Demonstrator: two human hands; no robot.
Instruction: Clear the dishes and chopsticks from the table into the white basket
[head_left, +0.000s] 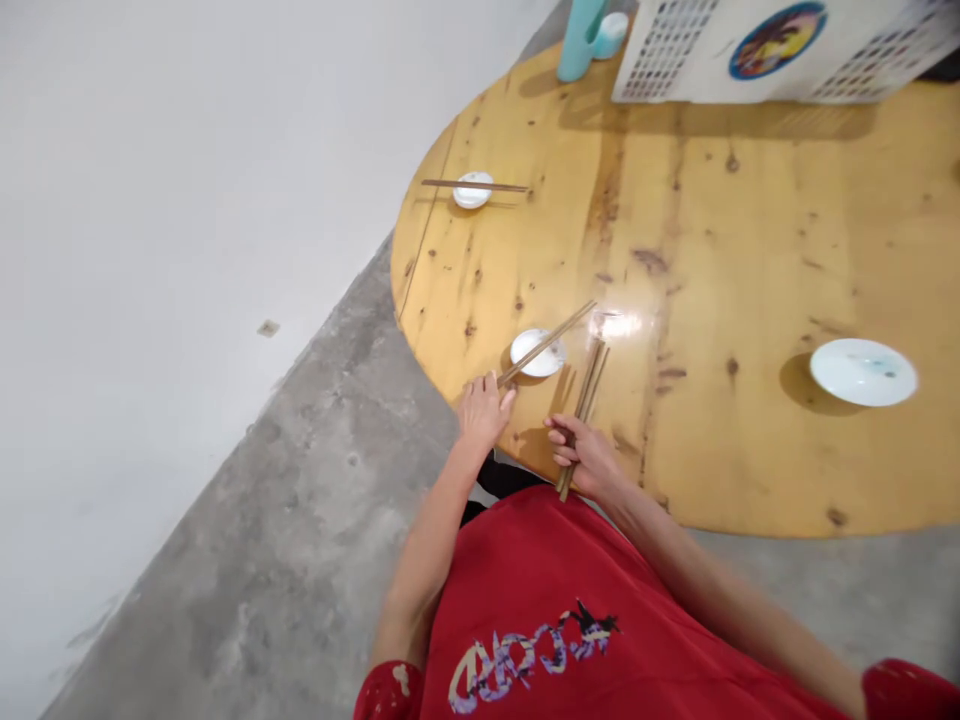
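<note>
A pair of wooden chopsticks (559, 335) lies slanted across a small white bowl (527, 346) near the table's rounded edge. The near ends of that pair sit between the thumb and forefinger of my left hand (484, 412). To its right, my right hand (589, 455) is closed around a bundle of chopsticks (589, 385), tips pointing away from me over the table. Farther off, another pair of chopsticks (502, 187) rests level across a second small white bowl (472, 199).
On the right of the wooden table (720, 230) stands a white bowl (862, 372) with no chopsticks on it. A white plastic basket (697, 60) with a round picture occupies the back, beside a turquoise container (577, 45). A white wall (187, 180) rises on the left.
</note>
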